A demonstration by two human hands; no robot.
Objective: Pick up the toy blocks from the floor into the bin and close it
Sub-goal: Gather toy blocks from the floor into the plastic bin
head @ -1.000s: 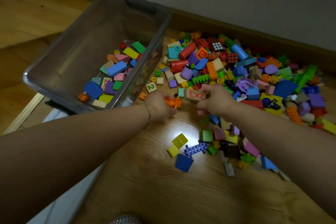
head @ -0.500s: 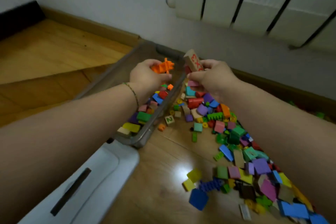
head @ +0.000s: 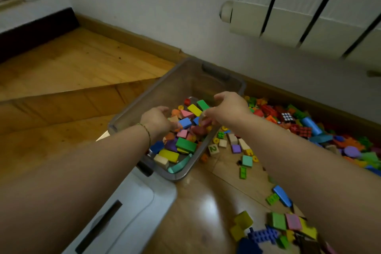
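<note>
Hands above bin (head: 222, 76): left hand (head: 156, 119), right hand (head: 228, 109), grip unclear. Floor cube (head: 213, 149) reads "2".

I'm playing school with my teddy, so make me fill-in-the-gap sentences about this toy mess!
The left hand and right hand are above the ___.
The white lid lies on the ___.
The wooden number cube shows a ___.
Missing words: bin, floor, 2.

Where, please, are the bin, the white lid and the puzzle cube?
bin (head: 215, 72): head view, far rim handle.
white lid (head: 134, 202): head view, top surface.
puzzle cube (head: 287, 117): head view, top face.
</note>
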